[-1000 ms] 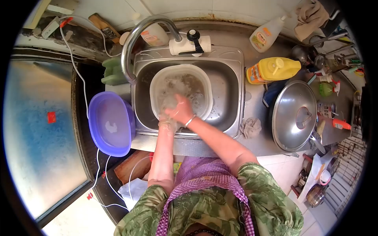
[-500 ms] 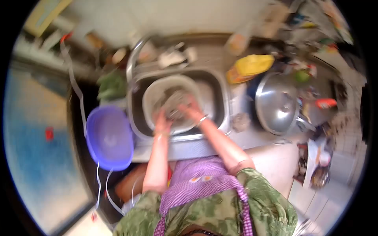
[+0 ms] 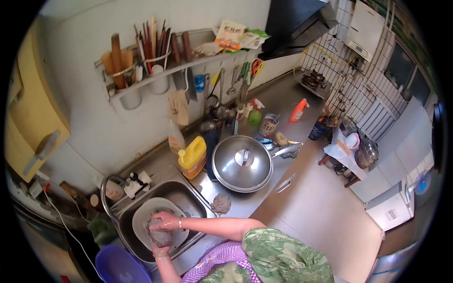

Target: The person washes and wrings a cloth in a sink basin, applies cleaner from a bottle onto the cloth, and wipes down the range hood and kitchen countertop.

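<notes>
Grasping with the right hand (image 3: 165, 220): my fingers curl over the upper side of a soft, grey, wet-looking bundle (image 3: 161, 237). My left hand (image 3: 159, 250) meets its lower side near the basin's near edge; those fingertips are partly hidden, so I cannot tell how firmly they close.

Location of bundle: between my two hands, within a round white plastic basin (image 3: 140, 221). Its material is too indistinct to identify. The basin stands around my fingers, inside a rectangular stainless-steel sink (image 3: 178, 191).

Right wrist: pale, narrow bracelet (image 3: 180, 222), just behind the fingers.

Surroundings, taken from my fingers as seen in view:
- Above and left: curved chrome faucet (image 3: 104, 188), arching at the sink's edge.
- Left: dark green plastic container (image 3: 101, 231), outside the sink.
- Below and left: oval purple plastic tub (image 3: 120, 266), near the sink.
- Right and slightly above: crumpled grey-beige cloth (image 3: 221, 203) on the counter.
- Above and right: yellow plastic jug (image 3: 192, 158), upright.
- Farther right, well apart from my fingers: round, shiny metal lid (image 3: 229, 165), its knob facing up.
</notes>
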`<action>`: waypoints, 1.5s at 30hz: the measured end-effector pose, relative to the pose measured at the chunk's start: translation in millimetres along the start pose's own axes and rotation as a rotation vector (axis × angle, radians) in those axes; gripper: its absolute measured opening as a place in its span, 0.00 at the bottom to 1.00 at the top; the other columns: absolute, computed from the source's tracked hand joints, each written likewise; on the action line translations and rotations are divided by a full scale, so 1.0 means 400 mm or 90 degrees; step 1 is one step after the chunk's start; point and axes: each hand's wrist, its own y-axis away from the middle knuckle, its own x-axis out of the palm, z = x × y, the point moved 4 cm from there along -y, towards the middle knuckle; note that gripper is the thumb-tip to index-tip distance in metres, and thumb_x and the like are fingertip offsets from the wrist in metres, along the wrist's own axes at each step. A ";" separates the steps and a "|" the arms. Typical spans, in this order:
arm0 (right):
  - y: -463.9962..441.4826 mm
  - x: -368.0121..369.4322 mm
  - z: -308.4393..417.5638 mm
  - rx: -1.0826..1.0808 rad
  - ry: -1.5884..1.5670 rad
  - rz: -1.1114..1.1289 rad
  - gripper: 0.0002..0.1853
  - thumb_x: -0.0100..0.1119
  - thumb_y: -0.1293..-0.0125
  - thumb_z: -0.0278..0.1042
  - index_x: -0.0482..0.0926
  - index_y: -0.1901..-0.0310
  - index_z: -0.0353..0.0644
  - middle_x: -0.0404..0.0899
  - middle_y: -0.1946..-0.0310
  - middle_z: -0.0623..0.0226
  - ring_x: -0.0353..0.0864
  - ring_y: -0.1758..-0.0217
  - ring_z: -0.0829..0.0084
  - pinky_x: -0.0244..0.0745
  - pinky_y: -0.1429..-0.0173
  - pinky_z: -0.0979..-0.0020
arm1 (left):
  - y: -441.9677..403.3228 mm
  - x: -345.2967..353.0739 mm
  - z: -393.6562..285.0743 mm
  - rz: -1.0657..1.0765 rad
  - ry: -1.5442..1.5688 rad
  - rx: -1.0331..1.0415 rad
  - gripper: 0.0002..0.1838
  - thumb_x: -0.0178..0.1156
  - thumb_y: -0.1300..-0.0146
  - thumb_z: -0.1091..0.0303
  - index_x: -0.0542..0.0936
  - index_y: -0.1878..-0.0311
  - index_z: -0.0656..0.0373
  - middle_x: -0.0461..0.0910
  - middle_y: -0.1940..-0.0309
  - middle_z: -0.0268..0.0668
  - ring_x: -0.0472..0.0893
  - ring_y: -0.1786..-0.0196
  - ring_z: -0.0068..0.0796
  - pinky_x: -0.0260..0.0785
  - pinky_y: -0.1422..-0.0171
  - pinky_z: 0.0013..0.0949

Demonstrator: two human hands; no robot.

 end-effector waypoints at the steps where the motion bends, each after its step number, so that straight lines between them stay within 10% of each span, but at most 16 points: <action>1: -0.021 -0.013 -0.019 -0.005 0.034 -0.028 0.31 0.69 0.47 0.63 0.82 0.52 0.43 0.84 0.60 0.55 0.83 0.55 0.55 0.75 0.46 0.60 | 0.015 0.023 -0.001 0.009 -0.004 -0.011 0.31 0.56 0.31 0.43 0.70 0.32 0.52 0.75 0.37 0.36 0.75 0.35 0.41 0.66 0.29 0.52; 10: -0.019 -0.103 0.071 0.076 0.161 0.041 0.30 0.65 0.40 0.59 0.78 0.49 0.39 0.81 0.58 0.55 0.81 0.49 0.60 0.74 0.41 0.62 | 0.053 0.125 0.008 0.160 -0.147 -0.085 0.33 0.68 0.41 0.55 0.71 0.34 0.55 0.76 0.38 0.39 0.75 0.35 0.42 0.67 0.31 0.52; 14: -0.009 -0.050 -0.068 0.120 -0.512 0.094 0.23 0.61 0.31 0.51 0.78 0.41 0.47 0.81 0.49 0.66 0.79 0.45 0.71 0.76 0.41 0.65 | 0.130 0.252 0.049 0.159 0.002 -0.181 0.37 0.69 0.45 0.58 0.68 0.34 0.57 0.75 0.39 0.44 0.75 0.36 0.46 0.69 0.34 0.53; 17: 0.030 -0.016 -0.119 0.317 -0.825 0.451 0.34 0.66 0.37 0.59 0.74 0.39 0.42 0.81 0.47 0.62 0.82 0.49 0.72 0.79 0.44 0.71 | 0.156 0.260 0.077 0.183 0.081 -0.197 0.39 0.71 0.47 0.56 0.67 0.34 0.59 0.75 0.43 0.46 0.77 0.42 0.46 0.71 0.39 0.52; 18: 0.040 -0.015 -0.055 0.234 -0.828 0.285 0.25 0.68 0.37 0.51 0.80 0.46 0.41 0.85 0.54 0.64 0.84 0.54 0.74 0.80 0.47 0.72 | 0.149 0.258 0.084 0.192 0.099 -0.186 0.40 0.72 0.48 0.55 0.67 0.34 0.60 0.75 0.45 0.46 0.77 0.44 0.45 0.71 0.41 0.51; 26: -0.064 -0.012 -0.031 0.153 -0.186 0.107 0.20 0.71 0.49 0.41 0.83 0.58 0.35 0.85 0.61 0.62 0.81 0.60 0.73 0.77 0.52 0.69 | 0.181 0.264 0.055 0.075 -0.210 -0.110 0.25 0.70 0.43 0.68 0.76 0.42 0.57 0.82 0.51 0.37 0.83 0.48 0.39 0.77 0.43 0.49; 39: -0.112 0.055 -0.124 0.151 0.364 0.077 0.36 0.69 0.46 0.50 0.73 0.38 0.40 0.81 0.47 0.48 0.81 0.44 0.51 0.75 0.39 0.57 | -0.073 0.049 0.099 -0.031 -0.346 0.028 0.18 0.67 0.42 0.68 0.79 0.49 0.62 0.82 0.56 0.40 0.83 0.54 0.37 0.77 0.48 0.42; 45: -0.098 0.000 -0.091 0.120 -0.413 0.284 0.44 0.60 0.35 0.64 0.57 0.24 0.51 0.65 0.29 0.58 0.75 0.34 0.55 0.72 0.33 0.56 | 0.211 0.341 0.037 0.200 -0.059 -0.122 0.28 0.70 0.44 0.57 0.74 0.45 0.61 0.77 0.60 0.35 0.77 0.59 0.29 0.71 0.51 0.34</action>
